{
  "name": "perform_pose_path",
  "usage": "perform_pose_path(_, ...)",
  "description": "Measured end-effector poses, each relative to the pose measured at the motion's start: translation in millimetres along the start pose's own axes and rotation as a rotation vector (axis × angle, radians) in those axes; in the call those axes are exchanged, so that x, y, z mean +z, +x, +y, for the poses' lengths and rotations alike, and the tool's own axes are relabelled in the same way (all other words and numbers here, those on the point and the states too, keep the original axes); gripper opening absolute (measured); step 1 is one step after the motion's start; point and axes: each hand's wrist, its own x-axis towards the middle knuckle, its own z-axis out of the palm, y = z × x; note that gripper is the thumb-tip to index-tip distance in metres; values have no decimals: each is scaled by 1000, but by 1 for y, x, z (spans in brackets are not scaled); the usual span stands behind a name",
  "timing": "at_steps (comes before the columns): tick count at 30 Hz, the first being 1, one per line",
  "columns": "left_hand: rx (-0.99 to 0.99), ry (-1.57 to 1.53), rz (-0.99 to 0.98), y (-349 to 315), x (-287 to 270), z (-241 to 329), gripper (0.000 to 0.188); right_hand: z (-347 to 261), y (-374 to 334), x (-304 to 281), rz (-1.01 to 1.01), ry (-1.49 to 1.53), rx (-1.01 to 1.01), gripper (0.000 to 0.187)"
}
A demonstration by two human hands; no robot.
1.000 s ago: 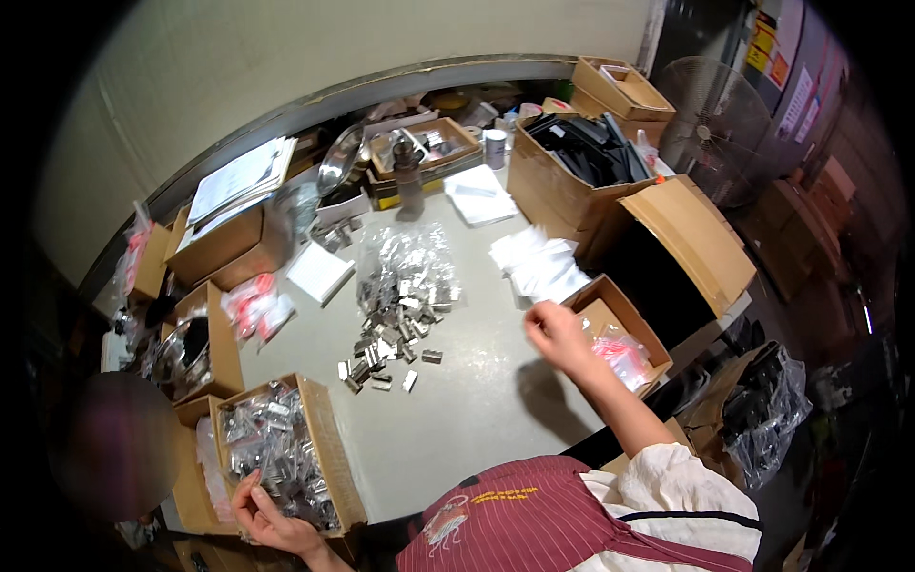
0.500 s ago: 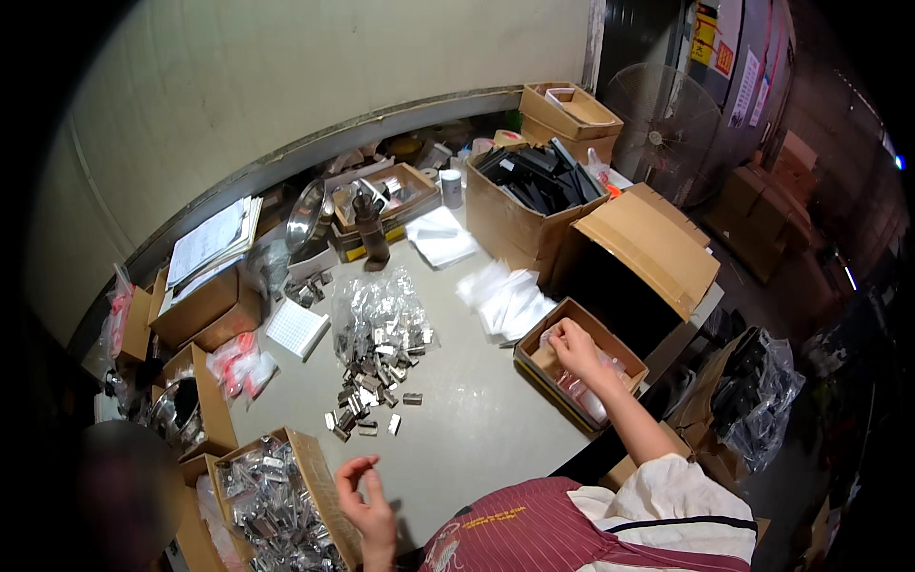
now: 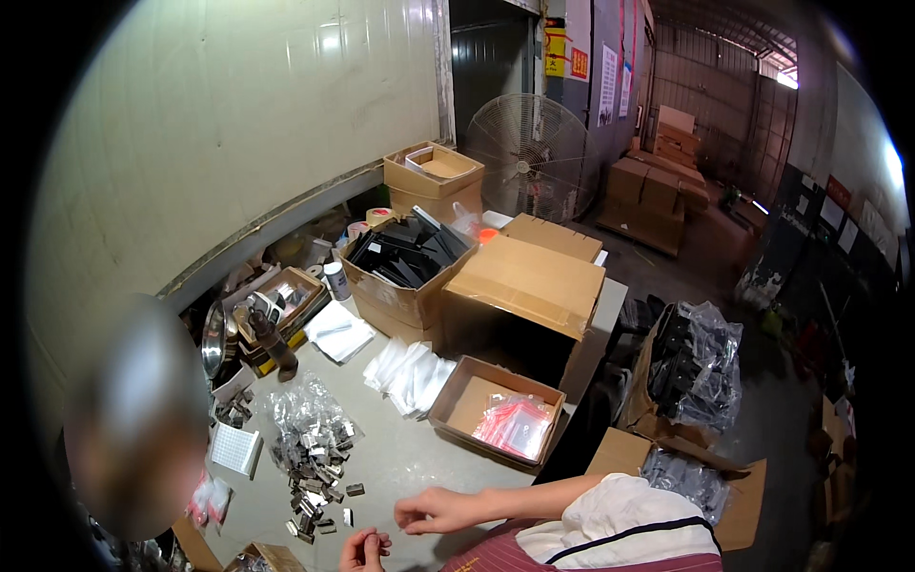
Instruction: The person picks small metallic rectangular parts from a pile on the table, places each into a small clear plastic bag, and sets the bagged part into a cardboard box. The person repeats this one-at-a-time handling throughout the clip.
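My right hand (image 3: 437, 511) is over the table near its front edge, its fingers curled downward and closed; whatever they may hold cannot be made out. Just left of it and lower is my left hand (image 3: 364, 552), with thumb and fingers drawn together, partly cut off by the lower edge. Neither hand touches the other. Beyond them lies a pile of small shiny metal pieces (image 3: 310, 500), spilling from a clear plastic bag (image 3: 303, 415). A shallow cardboard box (image 3: 457, 400) at the right holds red-edged clear plastic bags (image 3: 518, 425).
White sheets (image 3: 408, 376) lie mid-table. Behind are a carton of black parts (image 3: 405, 253) and an open carton (image 3: 529, 286). A brown bottle (image 3: 274, 345) and white gridded tray (image 3: 234, 449) stand left. A large fan (image 3: 522, 167) is beyond; bagged black parts (image 3: 701, 372) are at right.
My right hand has left the shallow box and come back toward my left hand. My left hand's fingers have curled closed. The view has swung up and to the right.
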Motion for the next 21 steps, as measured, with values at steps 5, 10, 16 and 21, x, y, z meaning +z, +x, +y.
perform_pose_path(5, 57, 102, 71, 2, -13, -18, 4, 28, 4, 29, -163, -82, -39, 29)
perform_pose_path(10, -205, 349, 147, -4, -35, -19, 20, 19, 10, 34, -318, 206, 121, 36)
perform_pose_path(16, 170, 405, 136, -9, -30, -10, 22, 13, 15, 24, -3, -100, 54, 35)
perform_pose_path(21, 259, 821, 82, -19, -33, -7, 24, -33, 41, 13, -43, -377, -424, 41)
